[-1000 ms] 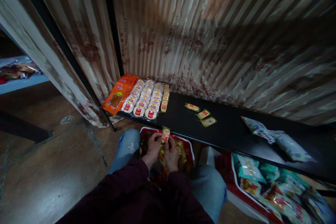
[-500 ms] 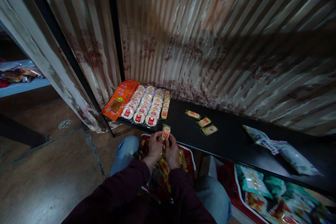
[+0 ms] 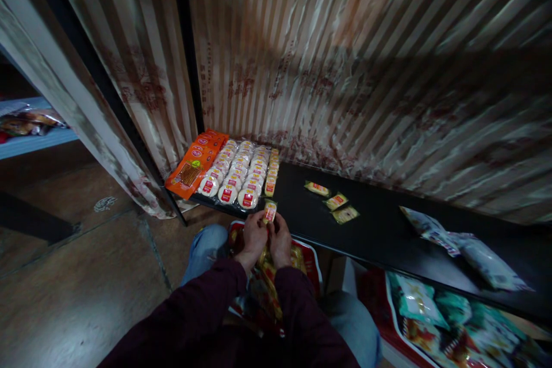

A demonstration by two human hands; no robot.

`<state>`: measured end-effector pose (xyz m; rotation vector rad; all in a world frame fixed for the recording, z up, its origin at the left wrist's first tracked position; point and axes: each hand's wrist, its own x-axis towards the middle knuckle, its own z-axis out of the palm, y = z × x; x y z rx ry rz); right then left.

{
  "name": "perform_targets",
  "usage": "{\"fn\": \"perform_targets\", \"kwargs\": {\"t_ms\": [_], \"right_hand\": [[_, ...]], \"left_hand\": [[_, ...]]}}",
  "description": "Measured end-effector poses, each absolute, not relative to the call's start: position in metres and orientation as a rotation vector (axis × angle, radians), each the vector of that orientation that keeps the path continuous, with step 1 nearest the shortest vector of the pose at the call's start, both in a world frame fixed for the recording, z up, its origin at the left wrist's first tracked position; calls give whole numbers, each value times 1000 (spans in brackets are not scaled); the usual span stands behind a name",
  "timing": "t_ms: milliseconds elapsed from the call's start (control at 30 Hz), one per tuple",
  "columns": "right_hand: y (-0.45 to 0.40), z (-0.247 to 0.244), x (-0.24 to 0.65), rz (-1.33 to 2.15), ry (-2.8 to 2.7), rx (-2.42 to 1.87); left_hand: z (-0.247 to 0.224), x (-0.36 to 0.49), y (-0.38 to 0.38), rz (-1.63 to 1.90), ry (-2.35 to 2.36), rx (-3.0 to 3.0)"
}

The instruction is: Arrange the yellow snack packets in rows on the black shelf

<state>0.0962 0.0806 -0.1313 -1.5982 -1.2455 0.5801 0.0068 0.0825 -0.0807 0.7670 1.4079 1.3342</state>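
Between the fingertips of both hands I hold a small yellow wrapped snack (image 3: 269, 212) with a red and white label. My left hand (image 3: 254, 236) pinches its left side and my right hand (image 3: 280, 239) its lower right. It is upright, at the front edge of the black shelf (image 3: 297, 207). Just behind it runs a row of like yellow snacks (image 3: 271, 172), beside rows of round white wrapped cakes (image 3: 237, 175). Below my hands a red bin (image 3: 314, 259) with a white rim holds more yellow packets.
An orange snack bag (image 3: 196, 164) lies at the shelf's left end. Three loose yellow packets (image 3: 336, 201) lie to the right, then silvery bags (image 3: 478, 253). A second red bin (image 3: 390, 305) of green and red packets stands lower right. A striped curtain (image 3: 302, 69) hangs behind; black posts (image 3: 190, 46) stand left.
Both hands have moved slightly forward and up with the yellow snack, bringing it a little closer to the row on the shelf.
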Motion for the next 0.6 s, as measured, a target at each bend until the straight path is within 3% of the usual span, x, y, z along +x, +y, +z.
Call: {"fn": "perform_targets", "kwargs": {"t_ms": [600], "right_hand": [[114, -132, 98, 580, -1208, -1561]], "left_hand": [[-70, 17, 97, 1205, 1528, 1045]]}}
